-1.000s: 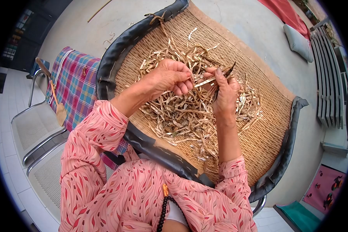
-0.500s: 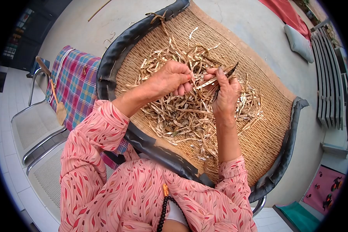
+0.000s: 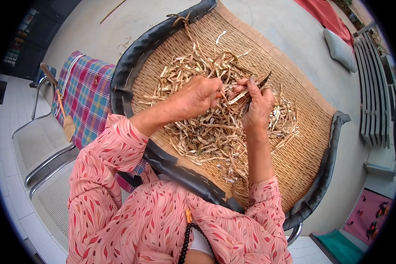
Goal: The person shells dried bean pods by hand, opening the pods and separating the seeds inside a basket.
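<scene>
My left hand (image 3: 201, 94) is closed in a pinch above the heap, its fingertips close to those of my right hand; what they grip is too small to make out. In my right hand (image 3: 257, 105) a pale dried pod (image 3: 242, 93) is pinched between thumb and fingers. A dark, pointed thing (image 3: 264, 81) sticks up from the same hand, and I cannot tell whether it is a blade or a blackened pod. Below both hands lies a heap of dry, split pods (image 3: 207, 132) on a large woven tray (image 3: 303, 149).
Black edging (image 3: 163, 163) runs round part of the tray. To the left stand metal chairs (image 3: 42, 136), a plaid cloth (image 3: 86, 94) and a wooden spatula (image 3: 68, 127). A grey cushion (image 3: 340, 49) and stacked slats (image 3: 374, 90) are at the right.
My left hand has moved slightly right, toward my right hand, and turned so its back shows more. My right hand stays almost in place with the pod.
</scene>
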{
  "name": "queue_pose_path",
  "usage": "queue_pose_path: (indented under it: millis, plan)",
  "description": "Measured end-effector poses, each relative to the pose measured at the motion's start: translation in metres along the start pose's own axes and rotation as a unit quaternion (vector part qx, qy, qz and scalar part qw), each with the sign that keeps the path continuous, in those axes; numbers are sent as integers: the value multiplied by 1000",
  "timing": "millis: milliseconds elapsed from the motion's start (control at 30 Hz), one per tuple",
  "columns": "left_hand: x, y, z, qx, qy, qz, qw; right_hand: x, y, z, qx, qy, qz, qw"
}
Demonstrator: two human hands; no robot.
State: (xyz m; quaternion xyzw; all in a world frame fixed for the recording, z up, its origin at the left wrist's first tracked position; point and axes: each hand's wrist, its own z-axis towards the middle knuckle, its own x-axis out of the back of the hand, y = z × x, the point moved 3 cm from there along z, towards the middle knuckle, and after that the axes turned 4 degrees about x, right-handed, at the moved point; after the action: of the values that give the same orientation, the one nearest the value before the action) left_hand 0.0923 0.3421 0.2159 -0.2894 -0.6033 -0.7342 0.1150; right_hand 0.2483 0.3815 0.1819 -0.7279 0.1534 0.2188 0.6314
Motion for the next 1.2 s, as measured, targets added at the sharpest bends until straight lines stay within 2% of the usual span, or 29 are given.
queue_pose_path:
  millis: [167,367,467,500,567,667,767,900,1033,1133,1200]
  plan:
    - [1,3,0,-15,-9,39,999,0,-2,1,-10,5,-11,1000]
    - [3,11,0,-57,25,82,995,-2,-4,2,15,-9,-8,1000]
    - [10,16,2,-63,69,92,991,-2,-14,3,24,43,22,999]
    - [12,14,3,-37,70,87,993,-5,-21,2,24,95,31,995]
    - [18,6,6,17,70,78,994,5,-26,8,43,79,58,994]
    - [13,-11,7,-42,82,150,984,16,-28,15,53,83,79,992]
    - [-6,-23,9,-48,43,225,972,18,-29,16,35,75,65,994]
    - [-19,-22,18,100,-13,217,971,14,-20,15,17,78,70,994]
    - [-37,-39,19,98,-29,238,966,13,-12,15,0,77,44,996]
    - [-25,-45,27,175,-17,34,984,15,-9,13,-11,62,-10,998]
    - [-13,-39,31,173,16,-53,983,15,-9,10,-36,24,-82,996]
